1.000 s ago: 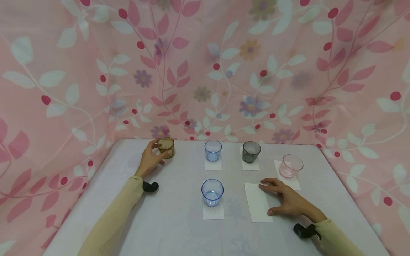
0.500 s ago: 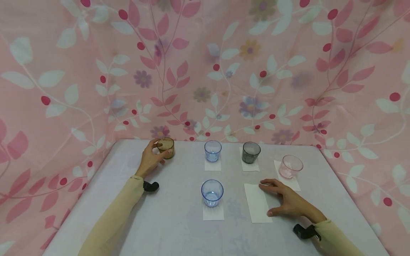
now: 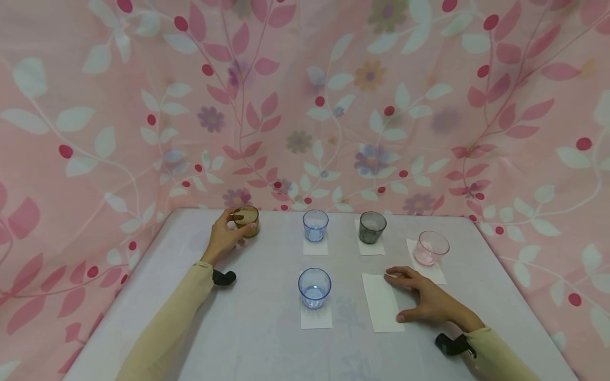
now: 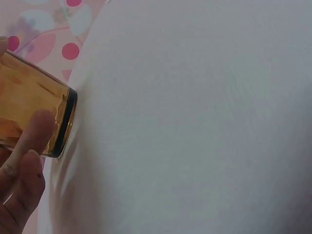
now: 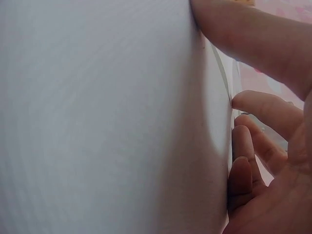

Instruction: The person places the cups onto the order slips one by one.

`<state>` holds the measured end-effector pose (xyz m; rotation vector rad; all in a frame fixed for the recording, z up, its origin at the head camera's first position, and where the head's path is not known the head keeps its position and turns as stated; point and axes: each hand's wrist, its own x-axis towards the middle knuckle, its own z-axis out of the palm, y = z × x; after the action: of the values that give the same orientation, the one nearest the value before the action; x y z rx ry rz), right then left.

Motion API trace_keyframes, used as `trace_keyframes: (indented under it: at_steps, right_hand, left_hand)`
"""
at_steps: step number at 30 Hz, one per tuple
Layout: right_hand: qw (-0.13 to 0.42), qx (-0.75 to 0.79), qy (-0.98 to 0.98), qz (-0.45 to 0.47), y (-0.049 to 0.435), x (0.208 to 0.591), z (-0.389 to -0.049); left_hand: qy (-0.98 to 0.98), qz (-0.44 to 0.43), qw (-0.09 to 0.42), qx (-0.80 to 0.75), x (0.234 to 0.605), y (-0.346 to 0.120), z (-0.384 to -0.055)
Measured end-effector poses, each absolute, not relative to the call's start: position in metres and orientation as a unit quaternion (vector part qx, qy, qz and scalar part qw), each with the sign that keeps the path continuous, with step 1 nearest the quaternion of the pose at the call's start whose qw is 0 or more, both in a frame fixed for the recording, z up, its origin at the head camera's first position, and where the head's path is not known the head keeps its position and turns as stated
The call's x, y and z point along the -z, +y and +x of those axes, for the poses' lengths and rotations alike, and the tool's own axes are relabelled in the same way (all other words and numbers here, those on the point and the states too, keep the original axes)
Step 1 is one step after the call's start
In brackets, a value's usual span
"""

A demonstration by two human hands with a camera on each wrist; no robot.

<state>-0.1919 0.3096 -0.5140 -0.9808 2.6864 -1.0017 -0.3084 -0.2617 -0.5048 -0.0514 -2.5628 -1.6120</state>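
Note:
At the table's far left, my left hand grips an amber glass between thumb and fingers, the glass upright. The left wrist view shows the amber glass with its base at the white cloth and fingertips along its side. My right hand rests on the table with thumb and fingers spread, holding nothing. Its fingertips lie at the right edge of a bare white paper slip. In the right wrist view, the fingers touch down at the cloth.
Two blue glasses, a grey glass and a pink glass each stand on a white paper slip. A floral pink curtain hangs behind the back edge of the white-covered table.
Both hands keep their places, the left on the amber glass and the right at the paper slip. Only the head view has shifted very slightly.

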Motion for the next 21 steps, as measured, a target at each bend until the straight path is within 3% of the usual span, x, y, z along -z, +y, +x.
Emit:
trace_keyframes:
  at_steps: [21]
  right_hand:
    - [0.065,0.323,0.890,-0.316,0.310,0.514,-0.192]
  left_hand:
    - [-0.859,-0.111,0.042,0.498,0.485,-0.241,-0.291]
